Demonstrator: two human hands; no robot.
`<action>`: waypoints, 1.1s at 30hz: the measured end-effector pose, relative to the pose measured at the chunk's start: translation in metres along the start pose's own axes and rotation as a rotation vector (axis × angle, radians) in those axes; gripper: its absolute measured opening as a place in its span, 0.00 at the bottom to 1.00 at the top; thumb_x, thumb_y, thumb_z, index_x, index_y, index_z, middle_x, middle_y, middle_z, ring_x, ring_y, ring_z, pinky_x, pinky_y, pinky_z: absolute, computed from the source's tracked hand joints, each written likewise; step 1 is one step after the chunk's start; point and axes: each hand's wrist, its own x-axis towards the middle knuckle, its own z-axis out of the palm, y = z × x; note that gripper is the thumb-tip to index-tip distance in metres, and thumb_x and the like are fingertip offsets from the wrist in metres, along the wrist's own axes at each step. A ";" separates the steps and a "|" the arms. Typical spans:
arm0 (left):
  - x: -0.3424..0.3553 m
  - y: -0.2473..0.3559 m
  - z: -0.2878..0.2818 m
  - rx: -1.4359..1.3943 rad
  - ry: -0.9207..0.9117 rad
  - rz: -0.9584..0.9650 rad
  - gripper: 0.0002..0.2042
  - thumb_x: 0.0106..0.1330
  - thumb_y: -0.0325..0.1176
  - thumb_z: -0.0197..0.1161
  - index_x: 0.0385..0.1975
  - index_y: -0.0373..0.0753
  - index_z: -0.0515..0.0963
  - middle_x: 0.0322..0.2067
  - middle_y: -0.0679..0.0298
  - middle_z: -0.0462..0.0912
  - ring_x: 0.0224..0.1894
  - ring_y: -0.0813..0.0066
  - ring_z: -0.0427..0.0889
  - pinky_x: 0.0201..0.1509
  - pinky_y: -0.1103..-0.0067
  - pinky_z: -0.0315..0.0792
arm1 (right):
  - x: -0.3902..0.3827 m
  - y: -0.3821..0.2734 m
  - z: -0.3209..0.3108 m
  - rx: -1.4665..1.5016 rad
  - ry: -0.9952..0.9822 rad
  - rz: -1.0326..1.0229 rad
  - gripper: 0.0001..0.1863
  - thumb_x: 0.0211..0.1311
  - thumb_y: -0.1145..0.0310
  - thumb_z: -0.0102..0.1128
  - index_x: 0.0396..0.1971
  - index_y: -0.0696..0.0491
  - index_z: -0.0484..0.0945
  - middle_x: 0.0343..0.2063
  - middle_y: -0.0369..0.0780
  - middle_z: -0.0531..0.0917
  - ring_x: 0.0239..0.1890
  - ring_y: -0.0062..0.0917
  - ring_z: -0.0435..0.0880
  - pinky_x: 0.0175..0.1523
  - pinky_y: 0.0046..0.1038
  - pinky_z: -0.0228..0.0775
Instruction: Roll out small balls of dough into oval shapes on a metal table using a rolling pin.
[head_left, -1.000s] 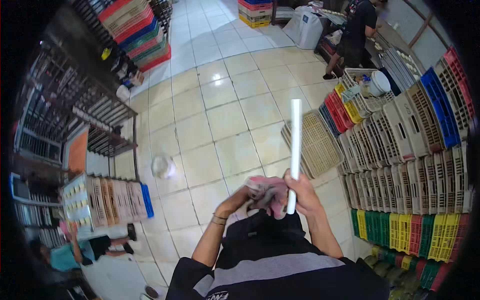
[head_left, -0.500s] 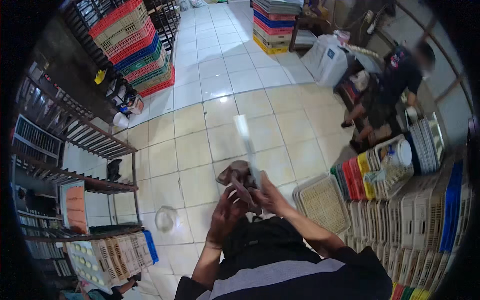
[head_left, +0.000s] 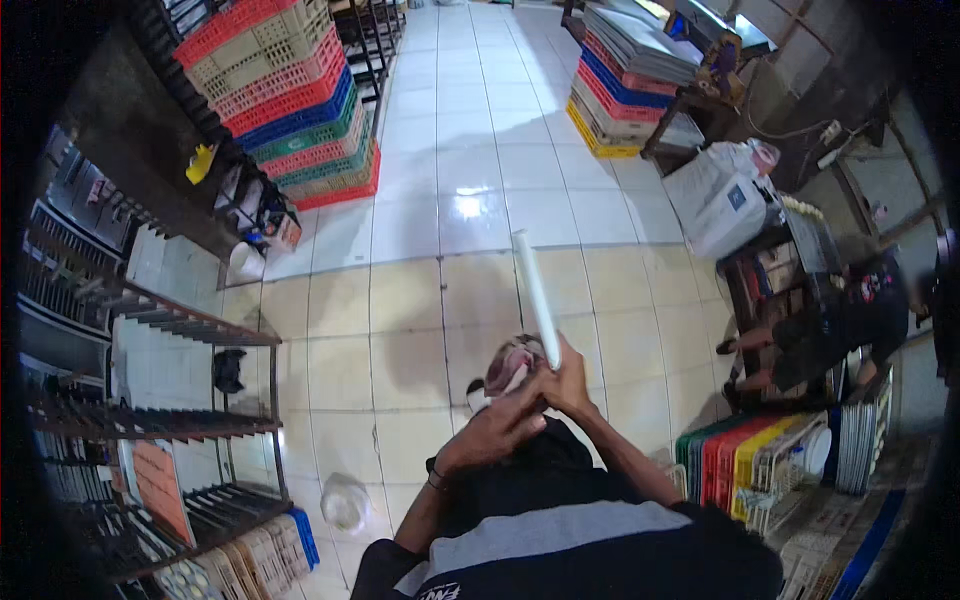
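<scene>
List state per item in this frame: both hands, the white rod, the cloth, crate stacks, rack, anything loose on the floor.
right hand: closed around the rod's lower part
white rod: held up, tilted
left hand: presses the cloth against the rod
cloth: bunched at the rod's base
crate stacks: stacked, on the floor
metal rack: standing, shelves loaded
clear container: loose on the tiles

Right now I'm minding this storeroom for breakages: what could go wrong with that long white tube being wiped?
The white tube sticks up and away from the right hand, which has a grip only near its lower end; it could tip or slip onto the tiled floor. The left hand works a cloth against it, which might push it loose.
</scene>
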 end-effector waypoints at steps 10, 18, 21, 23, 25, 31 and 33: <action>0.314 0.044 -0.200 0.348 -0.116 0.085 0.32 0.79 0.35 0.61 0.80 0.41 0.59 0.75 0.46 0.66 0.74 0.49 0.71 0.76 0.61 0.68 | 0.267 -0.019 -0.068 0.893 0.145 0.375 0.22 0.78 0.63 0.60 0.64 0.60 0.74 0.46 0.38 0.83 0.48 0.25 0.83 0.55 0.28 0.78; 0.554 0.076 -0.341 0.098 0.003 0.098 0.44 0.74 0.29 0.65 0.82 0.39 0.42 0.70 0.45 0.70 0.66 0.54 0.77 0.67 0.67 0.74 | 0.615 -0.031 -0.008 0.492 -0.047 0.190 0.25 0.74 0.77 0.60 0.67 0.59 0.66 0.52 0.43 0.78 0.55 0.27 0.79 0.60 0.32 0.76; 0.623 0.088 -0.408 -0.119 0.169 -0.043 0.37 0.74 0.23 0.65 0.78 0.36 0.50 0.56 0.58 0.77 0.57 0.70 0.78 0.60 0.74 0.77 | 0.739 -0.037 0.007 0.342 -0.128 0.036 0.25 0.73 0.74 0.63 0.65 0.61 0.66 0.45 0.41 0.76 0.51 0.26 0.79 0.55 0.31 0.77; 0.668 0.097 -0.456 -0.120 0.210 0.010 0.38 0.76 0.26 0.64 0.78 0.36 0.48 0.61 0.57 0.73 0.60 0.70 0.76 0.63 0.74 0.75 | 0.818 -0.041 0.017 0.307 -0.247 0.086 0.26 0.74 0.70 0.63 0.65 0.61 0.65 0.45 0.40 0.76 0.50 0.24 0.79 0.54 0.30 0.77; 0.709 0.104 -0.507 -0.292 0.115 -0.152 0.40 0.78 0.30 0.64 0.80 0.35 0.44 0.67 0.55 0.69 0.65 0.68 0.73 0.68 0.72 0.72 | 0.895 -0.037 0.023 0.251 -0.313 0.026 0.26 0.75 0.68 0.63 0.66 0.61 0.64 0.45 0.39 0.76 0.49 0.23 0.79 0.55 0.29 0.77; 0.860 0.138 -0.624 -0.158 0.289 0.103 0.42 0.81 0.32 0.61 0.83 0.35 0.36 0.79 0.51 0.54 0.80 0.61 0.58 0.80 0.70 0.57 | 1.124 -0.012 0.038 0.631 -0.413 0.252 0.22 0.77 0.68 0.63 0.64 0.59 0.70 0.48 0.35 0.79 0.52 0.19 0.78 0.61 0.27 0.74; 0.932 0.152 -0.668 -0.142 0.333 0.140 0.41 0.80 0.26 0.59 0.83 0.36 0.38 0.77 0.53 0.58 0.78 0.61 0.62 0.79 0.72 0.59 | 1.188 -0.006 0.041 0.662 -0.420 0.275 0.23 0.77 0.69 0.63 0.66 0.59 0.70 0.51 0.36 0.81 0.57 0.20 0.78 0.65 0.28 0.72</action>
